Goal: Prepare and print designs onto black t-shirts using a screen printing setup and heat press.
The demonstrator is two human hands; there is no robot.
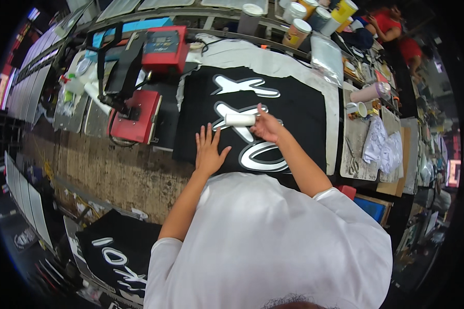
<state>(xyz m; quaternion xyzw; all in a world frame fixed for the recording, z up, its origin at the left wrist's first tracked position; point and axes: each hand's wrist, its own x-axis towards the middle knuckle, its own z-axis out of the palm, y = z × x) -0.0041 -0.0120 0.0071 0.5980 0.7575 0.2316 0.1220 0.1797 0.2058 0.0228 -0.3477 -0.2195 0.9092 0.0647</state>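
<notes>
Black garment pieces point(304, 110) with large white, grey-edged lettering lie on the work surface before me, one layered over another. My left hand point(210, 152) rests flat on the near left part of the black fabric, fingers spread, holding nothing. My right hand point(266, 126) is closed on the right end of a white roller point(239, 120), whose cylinder lies sideways across the print. Its handle is hidden in my fingers. I cannot tell whether the roller touches the cloth or is just above it.
A red heat press point(135, 117) stands to the left, its red control box point(164, 49) behind it. Several tubs point(296, 33) line the far shelf. Scissors point(352, 164) and crumpled white cloth point(381, 144) lie right. Another printed black garment point(103, 244) is at lower left.
</notes>
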